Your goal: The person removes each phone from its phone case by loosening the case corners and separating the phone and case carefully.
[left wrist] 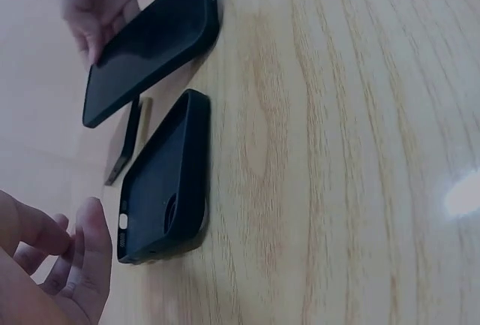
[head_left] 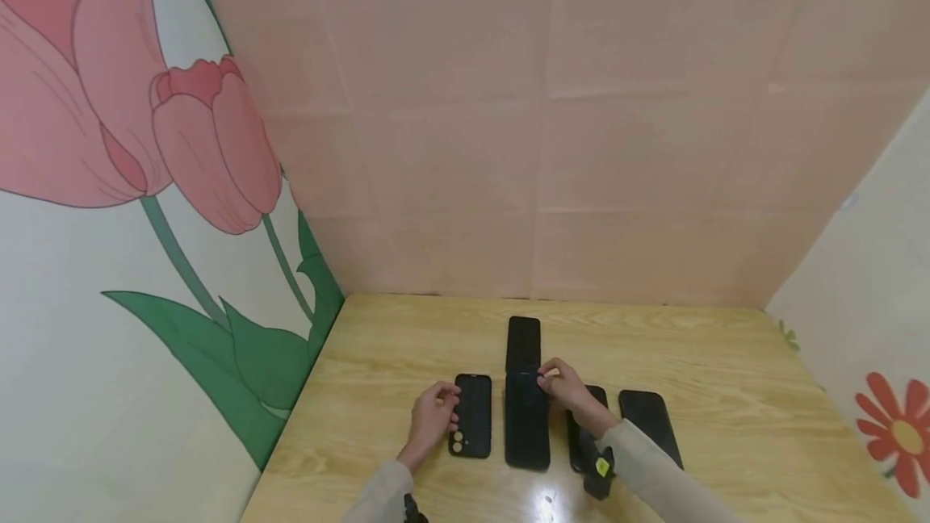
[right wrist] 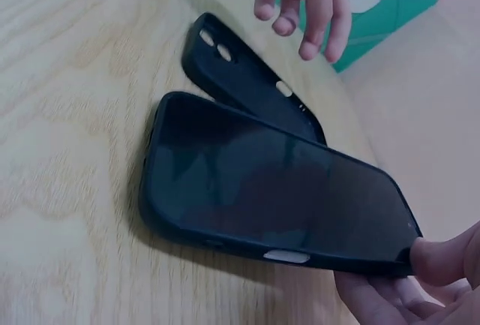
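My right hand (head_left: 570,390) pinches the far end of a black phone (right wrist: 277,186), thumb on the screen side and fingers beneath. The phone wears a dark case with a pale cutout along its side, and it tilts up from the wooden table at the pinched end. To its left lies an empty black phone case (head_left: 474,418), hollow side up, with camera holes at the near end. Beside that case hovers my left hand (head_left: 433,418), its fingers loosely bent and nothing held between them. In the left wrist view, the left hand (left wrist: 56,265) appears apart from the case.
Another dark, flat phone-like thing (head_left: 524,341) lies just beyond the held phone. Right of it, partly under my right forearm, is a black phone-like slab (head_left: 597,398), and farther right a second one (head_left: 649,418). A wall (head_left: 552,144) rises behind the table (head_left: 741,394).
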The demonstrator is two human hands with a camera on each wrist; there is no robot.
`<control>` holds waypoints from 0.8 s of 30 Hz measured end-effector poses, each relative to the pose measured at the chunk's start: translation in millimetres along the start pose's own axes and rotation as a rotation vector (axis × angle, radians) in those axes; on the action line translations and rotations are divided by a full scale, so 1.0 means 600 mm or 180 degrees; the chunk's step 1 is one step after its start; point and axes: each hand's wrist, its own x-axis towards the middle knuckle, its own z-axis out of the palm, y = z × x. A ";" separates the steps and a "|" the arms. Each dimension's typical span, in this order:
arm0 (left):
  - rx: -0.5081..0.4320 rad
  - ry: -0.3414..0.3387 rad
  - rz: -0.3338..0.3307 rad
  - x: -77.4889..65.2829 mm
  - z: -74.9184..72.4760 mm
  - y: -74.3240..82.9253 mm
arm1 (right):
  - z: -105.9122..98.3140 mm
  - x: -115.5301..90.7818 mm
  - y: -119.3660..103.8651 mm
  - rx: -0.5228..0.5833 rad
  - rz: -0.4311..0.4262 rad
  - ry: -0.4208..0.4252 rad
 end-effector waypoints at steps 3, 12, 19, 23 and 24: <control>0.0016 -0.0003 -0.0022 0.001 0.000 0.002 | 0.000 -0.005 -0.002 0.0090 0.0005 -0.0011; -0.0080 -0.0047 0.0048 0.005 0.005 0.005 | -0.004 -0.008 -0.017 0.0280 -0.0047 0.0018; -0.0179 -0.0220 0.0054 -0.001 0.017 0.006 | -0.003 -0.021 -0.025 0.0387 -0.0023 -0.0168; -0.0160 -0.0300 0.0034 0.000 0.021 0.010 | 0.002 -0.022 -0.031 0.0265 0.0016 -0.0189; -0.0156 -0.0316 0.0037 0.000 0.022 0.010 | -0.001 -0.029 -0.036 0.0293 -0.0079 -0.0262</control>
